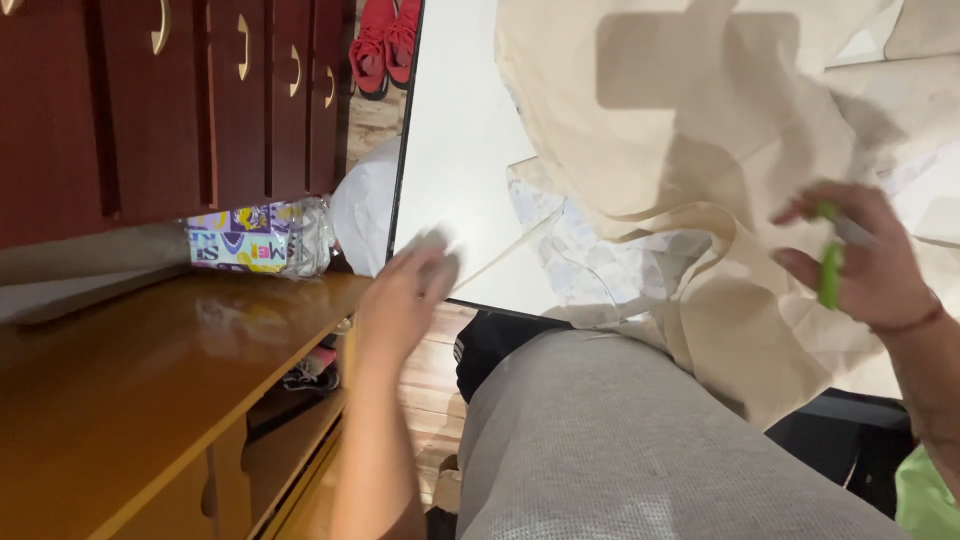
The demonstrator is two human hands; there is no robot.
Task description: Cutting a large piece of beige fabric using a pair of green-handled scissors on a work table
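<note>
Hands 2 | right hand [868, 262] gripping 1 green tool [829, 264] over 1 beige cloth [700, 150] | left hand [405, 292] blurred, grip unclear | 2 red shoes [385, 40]

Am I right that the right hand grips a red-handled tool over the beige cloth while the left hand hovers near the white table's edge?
Not quite: in the head view the tool in the right hand has a bright green handle, not red. The rest holds: it is over the beige cloth, and the blurred left hand is near the white table edge.

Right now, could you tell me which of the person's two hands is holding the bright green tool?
The right hand, resting on the cream fabric, grips the green tool; the blurred left hand holds nothing green.
</note>
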